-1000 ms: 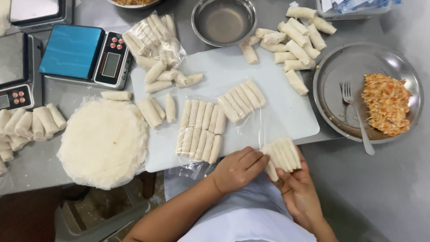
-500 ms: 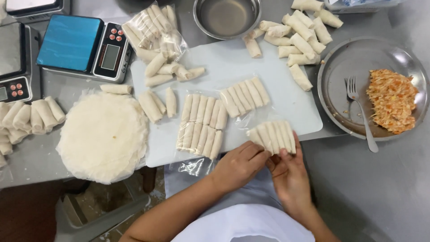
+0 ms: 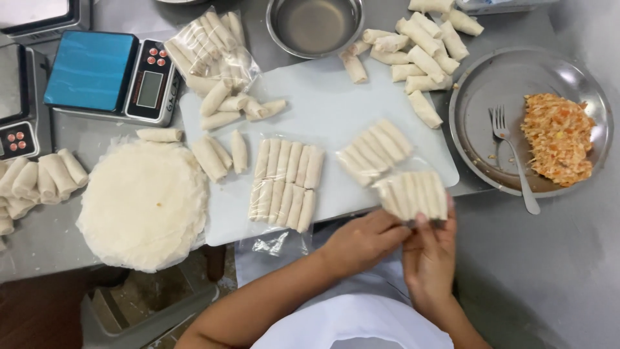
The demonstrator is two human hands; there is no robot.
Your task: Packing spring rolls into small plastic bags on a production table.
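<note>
While both hands meet at the near edge of the white cutting board [image 3: 323,103], they share one clear bag of spring rolls [image 3: 413,194], a single row of pale rolls lying side by side. Left hand [image 3: 361,240]: fingers curled, tips pinching the bag's lower left corner. Right hand [image 3: 429,255]: thumb and fingers closed on the lower edge, bag fanning up and away from the palm.

Change noted: half a second ago the same bag sat lower and more tilted between the hands; now it is lifted slightly forward over the board's edge and squared up, rolls nearly level. A second ago it was held further right, partly off the board. Reads as the bag being straightened and its open end gathered, not yet set down.

Just beyond the left fingers: a second filled bag [image 3: 374,152], angled. Further left of that hand: a double-row bag [image 3: 285,184], flat on the board, with its loose plastic tail hanging over the near edge. Far left: stack of round wrappers [image 3: 145,203]. Beyond the right hand, to its right: metal plate [image 3: 478,129] with orange filling [image 3: 558,139] and a fork [image 3: 513,158]. Far ahead: loose rolls [image 3: 420,45], a steel bowl [image 3: 316,26], a blue-topped scale [image 3: 110,77].
</note>
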